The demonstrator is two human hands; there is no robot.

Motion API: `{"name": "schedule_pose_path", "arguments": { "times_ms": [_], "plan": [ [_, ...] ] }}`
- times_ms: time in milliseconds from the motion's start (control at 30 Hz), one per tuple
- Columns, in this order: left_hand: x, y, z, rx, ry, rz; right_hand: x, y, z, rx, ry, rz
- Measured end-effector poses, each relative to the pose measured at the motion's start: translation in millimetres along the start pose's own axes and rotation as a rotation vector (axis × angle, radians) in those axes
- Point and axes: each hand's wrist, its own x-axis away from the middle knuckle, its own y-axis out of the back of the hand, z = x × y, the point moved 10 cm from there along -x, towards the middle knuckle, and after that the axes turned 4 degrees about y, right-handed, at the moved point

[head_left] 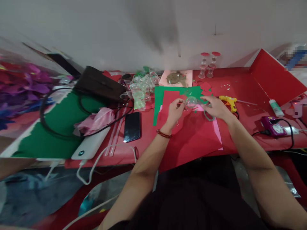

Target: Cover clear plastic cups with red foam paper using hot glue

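Left hand (177, 108) pinching rim of small clear plastic cup (191, 102), cup raised between both hands above red sheet (189, 134) on worktop (242, 123). Right hand (214, 107) just right of cup, fingers partly curled, greyish loop (209, 117) at thumb; cannot tell if gripped. Yellow glue gun (229, 103) beside right hand. Black phone (132, 126) left of red sheet. Pile of clear cups (144, 84) beyond phone.

Clear round plastic cup (191, 102), being held at its left edge by left hand (176, 110), being suspended above green sheet (158, 99) and red sheet (189, 137), grey-green loop (209, 119) being seen just under right hand (217, 107), details being blurred
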Motion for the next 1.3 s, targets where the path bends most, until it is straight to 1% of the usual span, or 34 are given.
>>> {"name": "schedule_pose_path", "arguments": {
  "times_ms": [100,200,267,333,400,467,567,600,700,733,800,833,867,900,933,967,1000,1067,1100,1133,1167,1200,1233,1300],
  "plan": [
    [-3.0,6.2,8.0,0.030,0.018,-0.044,-12.6,-8.0,3.2,-0.152,-0.059,-0.096],
    [-1.6,6.1,19.3,0.015,0.053,-0.015,-16.3,-25.8,-9.1,-0.396,-0.138,-0.214],
    [0.7,2.7,23.4,-0.023,0.050,0.033,-14.9,-42.4,-19.8,-0.555,-0.191,-0.230],
    [2.2,-1.6,25.9,-0.080,0.033,0.077,-11.9,-55.9,-29.0,-0.664,-0.242,-0.218],
    [2.3,-3.2,26.3,-0.135,-0.005,0.077,-8.0,-60.8,-38.1,-0.733,-0.291,-0.234],
    [1.5,0.7,22.8,-0.181,-0.076,0.005,-3.9,-57.5,-47.9,-0.777,-0.340,-0.293],
    [-1.6,8.6,15.6,-0.242,-0.176,-0.144,1.5,-48.1,-61.6,-0.812,-0.404,-0.409],
    [-4.6,8.5,13.0,-0.269,-0.201,-0.167,2.2,-46.9,-64.4,-0.820,-0.417,-0.430],
    [-21.1,6.1,0.6,-0.350,-0.281,-0.156,1.0,-51.4,-67.7,-0.846,-0.437,-0.421],
    [-27.3,8.7,-4.8,-0.369,-0.300,-0.148,0.0,-54.1,-67.7,-0.853,-0.438,-0.407],
    [-34.6,23.4,-16.1,-0.402,-0.300,-0.147,-1.4,-57.0,-68.2,-0.855,-0.433,-0.398],
    [-33.0,33.4,-21.7,-0.434,-0.284,-0.138,-1.6,-56.2,-69.2,-0.850,-0.428,-0.409],
    [-26.4,38.0,-26.4,-0.487,-0.267,-0.063,-1.1,-53.9,-70.9,-0.844,-0.426,-0.433],
    [-12.3,37.4,-30.3,-0.555,-0.261,0.066,-0.3,-50.3,-73.2,-0.839,-0.423,-0.464],
    [10.4,33.5,-33.5,-0.623,-0.269,0.221,0.7,-45.8,-75.5,-0.838,-0.419,-0.499],
    [39.5,30.7,-36.5,-0.672,-0.283,0.347,1.7,-41.0,-78.0,-0.841,-0.414,-0.534],
    [71.9,28.5,-38.4,-0.705,-0.291,0.440,2.8,-36.4,-80.6,-0.848,-0.411,-0.568],
    [135.9,21.1,-35.9,-0.751,-0.294,0.558,4.2,-29.7,-85.3,-0.864,-0.415,-0.612],
    [164.0,14.8,-31.5,-0.770,-0.302,0.603,4.6,-27.9,-87.3,-0.870,-0.423,-0.623],
    [186.8,8.0,-23.5,-0.803,-0.304,0.643,4.8,-27.1,-89.0,-0.877,-0.435,-0.630],
    [203.4,1.9,-13.9,-0.838,-0.309,0.674,4.8,-27.2,-90.1,-0.882,-0.446,-0.632],
    [213.6,-2.5,-3.6,-0.869,-0.315,0.694,4.6,-27.8,-90.6,-0.886,-0.456,-0.633],
    [217.9,-5.0,6.7,-0.892,-0.318,0.710,4.2,-28.6,-90.3,-0.890,-0.462,-0.633],
    [216.9,-7.6,24.9,-0.905,-0.328,0.775,3.6,-30.4,-88.2,-0.892,-0.468,-0.634]
  ]
}}
